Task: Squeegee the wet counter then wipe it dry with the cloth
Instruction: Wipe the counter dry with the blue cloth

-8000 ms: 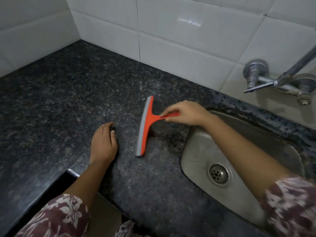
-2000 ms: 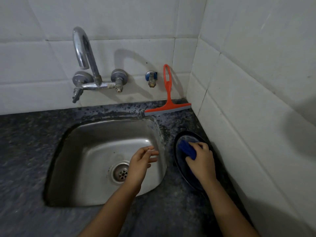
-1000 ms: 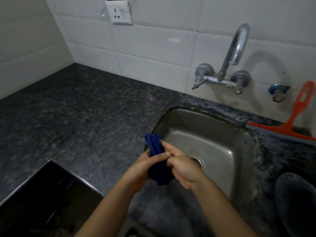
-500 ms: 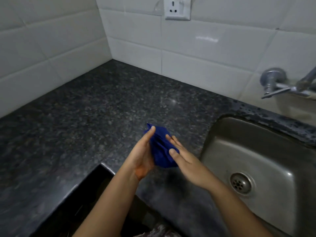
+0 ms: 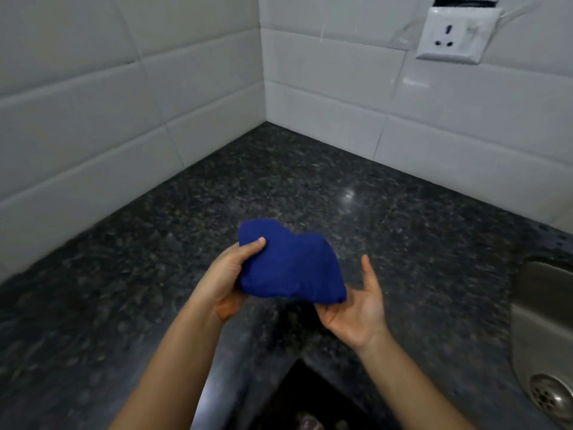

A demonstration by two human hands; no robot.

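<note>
A dark blue cloth (image 5: 291, 265), bunched and folded, hangs above the dark speckled granite counter (image 5: 325, 187) in the corner. My left hand (image 5: 229, 274) grips its left edge, thumb on top. My right hand (image 5: 356, 308) is palm up with fingers spread under the cloth's right end, which rests on the palm. The orange squeegee is out of view.
White tiled walls meet in a corner behind the counter. A white wall socket (image 5: 455, 34) sits high on the right wall. The steel sink (image 5: 542, 330) with its drain (image 5: 548, 394) is at the right edge. The counter's front edge (image 5: 254, 361) runs below my arms.
The squeegee was leaned against the wall by the tap and the cloth taken from a dark dish. My view has turned left to the corner; the cloth is now spread wider between both hands.
</note>
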